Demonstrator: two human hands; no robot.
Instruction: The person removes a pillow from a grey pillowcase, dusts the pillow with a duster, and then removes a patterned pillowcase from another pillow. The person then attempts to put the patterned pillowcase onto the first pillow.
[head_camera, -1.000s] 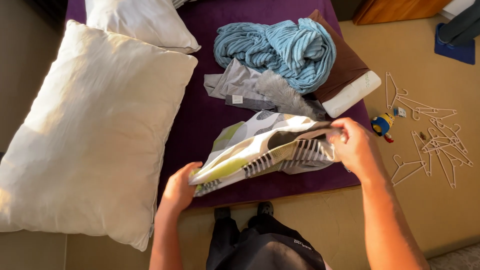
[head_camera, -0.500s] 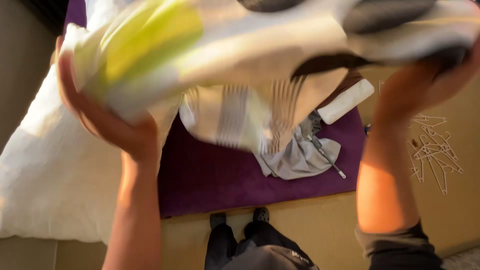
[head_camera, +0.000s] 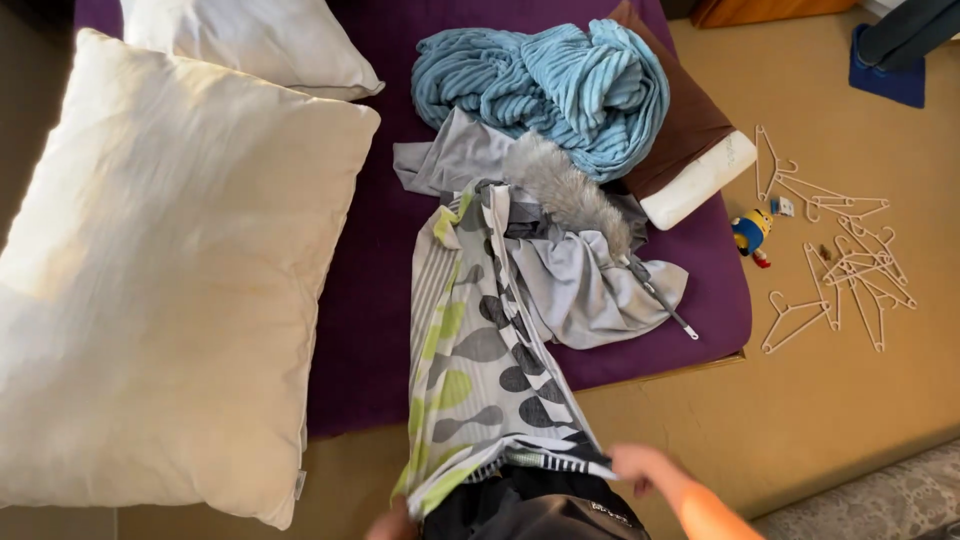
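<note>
Right hand (head_camera: 645, 467) grips the lower corner of a patterned cloth (head_camera: 480, 370) at the bottom centre of the frame, fingers closed on its striped hem. Left hand (head_camera: 392, 522) shows only as a sliver at the bottom edge beneath the cloth's other corner; whether it is closed cannot be told. The cloth, grey with dark and lime-green spots, runs up from both hands onto the purple bed (head_camera: 365, 300), its far end lying over a grey garment (head_camera: 590, 290) and a fluffy grey duster (head_camera: 570, 190). A blue ribbed blanket (head_camera: 550, 85) sits above these on a brown pillow (head_camera: 690, 130). Two large white pillows (head_camera: 160, 270) fill the left of the frame. White hangers (head_camera: 840, 250) and a small yellow toy (head_camera: 750, 232) lie on the floor at right.
</note>
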